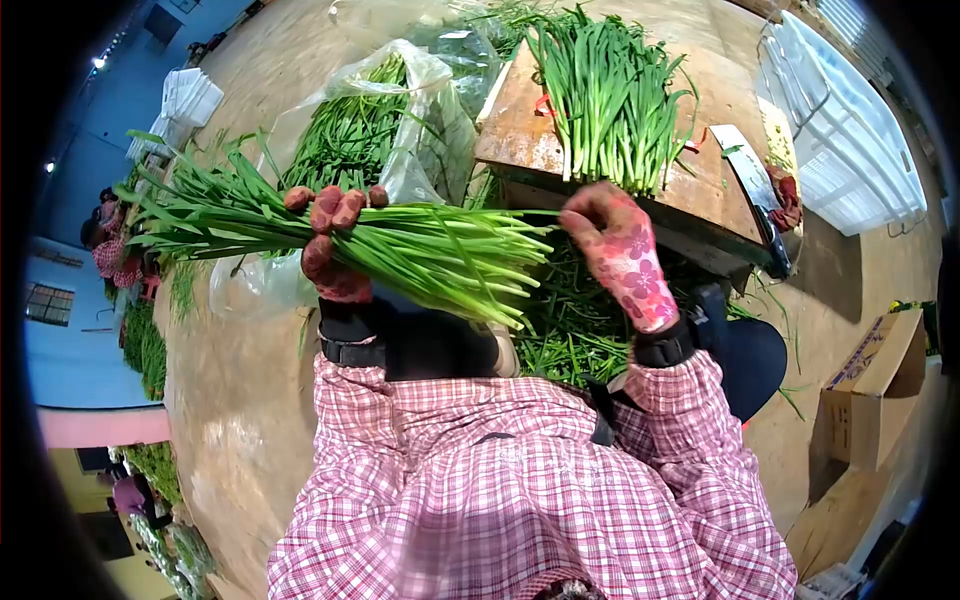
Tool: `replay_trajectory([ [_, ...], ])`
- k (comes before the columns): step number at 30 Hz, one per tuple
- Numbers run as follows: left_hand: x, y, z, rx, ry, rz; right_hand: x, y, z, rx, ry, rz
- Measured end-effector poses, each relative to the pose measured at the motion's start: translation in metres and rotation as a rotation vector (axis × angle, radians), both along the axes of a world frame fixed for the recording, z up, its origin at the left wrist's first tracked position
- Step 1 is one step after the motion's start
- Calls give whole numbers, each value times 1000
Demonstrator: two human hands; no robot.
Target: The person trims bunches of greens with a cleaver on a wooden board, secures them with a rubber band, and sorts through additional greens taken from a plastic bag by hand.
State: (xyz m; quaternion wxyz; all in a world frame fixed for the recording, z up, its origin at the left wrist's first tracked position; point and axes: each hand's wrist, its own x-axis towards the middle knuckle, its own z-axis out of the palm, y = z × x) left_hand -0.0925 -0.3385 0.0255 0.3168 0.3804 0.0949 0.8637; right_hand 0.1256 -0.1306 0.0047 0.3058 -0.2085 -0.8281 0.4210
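My left hand (335, 240), in a stained glove, is wrapped round the middle of a bunch of long green stalks (450, 250). The leafy ends point left and the pale cut ends point right. My right hand (615, 250), in a pink flowered glove, pinches the tip of a single stalk that sticks out past the others. Beyond my right hand, another bunch of green stalks (620, 110) lies on a wooden board (515, 130), with bits of red band beside it. A wide blade (745, 170) with a dark handle rests at the board's right edge.
An open plastic bag (440, 130) of greens stands behind my left hand. White crates (850, 130) are at the upper right, a cardboard box (870, 400) at the right. Loose greens (570, 340) lie below the board. People (115, 240) are at the far left.
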Motion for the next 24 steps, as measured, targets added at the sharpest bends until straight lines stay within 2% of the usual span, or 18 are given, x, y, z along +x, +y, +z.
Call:
replay_trajectory([
  [1,-2,-4,-3,-25,26,-29,7,10,-13,232,-174,-76],
  [3,-3,-6,-5,-47,67,-46,11,23,-26,365,-534,-152],
  [4,-1,-4,-4,-43,77,-53,13,18,-23,445,-244,-166],
  [7,5,5,-9,-25,118,-69,-11,-10,9,-184,133,197],
  [9,7,12,-8,-24,130,-96,-26,-18,19,-161,113,441],
  [10,7,11,-8,-31,131,-89,-30,-21,17,-139,196,461],
  [13,4,6,-11,-32,111,-42,-27,-20,-1,-33,122,175],
  [14,3,3,-12,-16,88,-18,-21,-12,-15,80,104,38],
  [15,0,0,-14,2,69,6,-10,7,-37,261,-89,-33],
  [17,-6,-5,-15,3,83,-26,1,30,-44,450,-621,-137],
  [19,-5,1,-15,29,88,-69,-3,22,-30,322,-75,-35],
  [21,-1,5,-14,15,100,-101,-15,9,-8,45,109,189],
  [23,-2,12,-15,31,146,-159,-26,-8,8,-309,-9,275],
  [24,2,13,-14,15,130,-179,-32,-10,5,-318,64,388],
])
